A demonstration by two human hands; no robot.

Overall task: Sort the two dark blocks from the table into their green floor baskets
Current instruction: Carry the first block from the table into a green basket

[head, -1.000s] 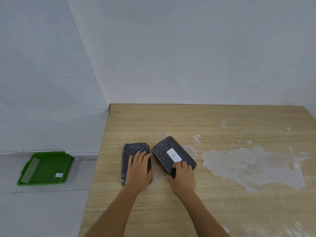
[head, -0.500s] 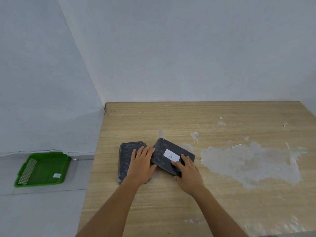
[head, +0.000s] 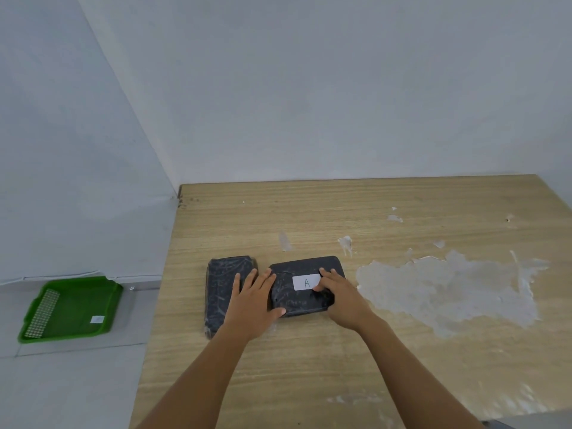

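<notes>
Two dark wrapped blocks lie side by side on the wooden table (head: 340,351). The plain block (head: 221,289) is on the left, lengthwise toward me. The block with a white "A" label (head: 294,300) lies crosswise to its right. My left hand (head: 253,301) covers the gap between them, fingers at the A block's left end and thumb on its front corner. My right hand (head: 339,294) clasps the A block's right end, fingertips beside the label. One green basket (head: 77,305) sits on the floor at the left.
White walls meet in a corner behind the table's far left. A large patch of peeled white veneer (head: 448,289) marks the table to the right. The table's left edge drops to the grey floor beside the basket, which holds a small white tag.
The A block has turned from a diagonal to lie square with the table edge. My left hand slid right off the plain block onto the A block's left end.
</notes>
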